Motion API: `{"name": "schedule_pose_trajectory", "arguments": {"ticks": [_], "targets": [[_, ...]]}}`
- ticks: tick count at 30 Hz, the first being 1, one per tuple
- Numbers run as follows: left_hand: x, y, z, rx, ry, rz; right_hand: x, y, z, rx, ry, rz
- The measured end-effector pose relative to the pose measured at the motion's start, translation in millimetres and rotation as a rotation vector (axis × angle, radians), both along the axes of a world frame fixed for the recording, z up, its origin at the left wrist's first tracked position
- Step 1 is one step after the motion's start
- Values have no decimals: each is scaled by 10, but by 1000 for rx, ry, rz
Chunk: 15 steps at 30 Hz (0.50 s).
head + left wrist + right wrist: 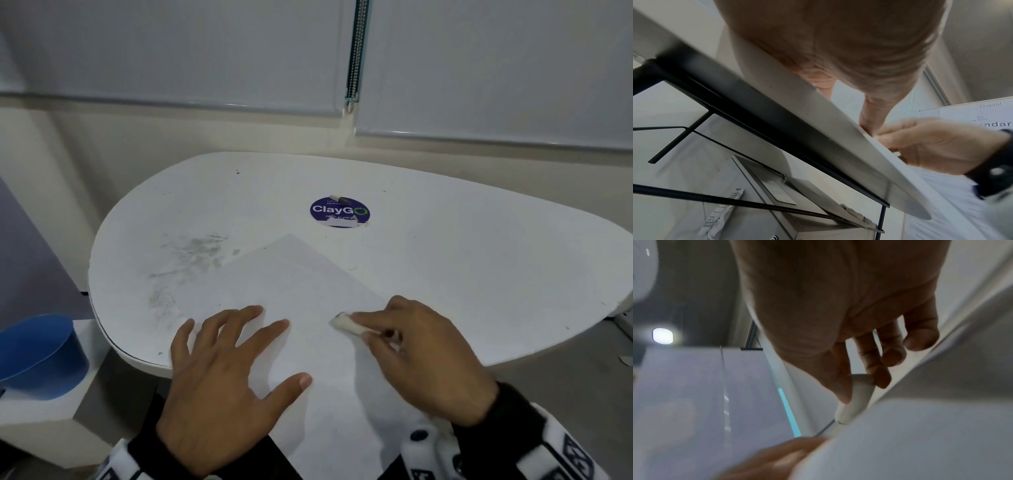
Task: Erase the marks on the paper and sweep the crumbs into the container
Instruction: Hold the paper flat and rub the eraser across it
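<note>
A white sheet of paper (301,284) lies slanted on the white table (479,260), its near end hanging over the front edge. My left hand (226,363) lies flat on the paper's left side with fingers spread, pressing it down. My right hand (421,353) pinches a white eraser (349,323) and holds its tip on the paper. In the right wrist view the eraser (856,400) sits between thumb and fingers of that right hand (838,321). A blue container (41,356) stands on a low ledge left of the table. Any marks on the paper are too faint to see.
Grey smudges (191,253) stain the table left of the paper. A round purple ClayGo sticker (339,211) sits behind the paper, with a small dark and white object (337,198) at its far edge. Window blinds (171,51) and a wall stand behind the table.
</note>
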State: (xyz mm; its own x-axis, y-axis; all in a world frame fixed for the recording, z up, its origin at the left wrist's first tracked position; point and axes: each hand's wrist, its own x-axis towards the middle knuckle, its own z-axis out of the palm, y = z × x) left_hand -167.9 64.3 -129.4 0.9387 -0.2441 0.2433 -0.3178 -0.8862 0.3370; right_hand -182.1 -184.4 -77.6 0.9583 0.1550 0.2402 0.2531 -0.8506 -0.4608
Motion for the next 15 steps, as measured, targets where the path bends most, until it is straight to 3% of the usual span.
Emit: {"name": "schedule_pose_trajectory", "arguments": {"ticks": [6, 11, 15], "targets": [[2, -13, 14, 8, -14, 2, -168, 301, 47, -29, 107, 186], [-6, -13, -5, -3, -18, -3, -6, 33, 12, -71, -28, -88], [-8, -8, -2, 6, -36, -6, -217, 383, 63, -7, 98, 211]]}}
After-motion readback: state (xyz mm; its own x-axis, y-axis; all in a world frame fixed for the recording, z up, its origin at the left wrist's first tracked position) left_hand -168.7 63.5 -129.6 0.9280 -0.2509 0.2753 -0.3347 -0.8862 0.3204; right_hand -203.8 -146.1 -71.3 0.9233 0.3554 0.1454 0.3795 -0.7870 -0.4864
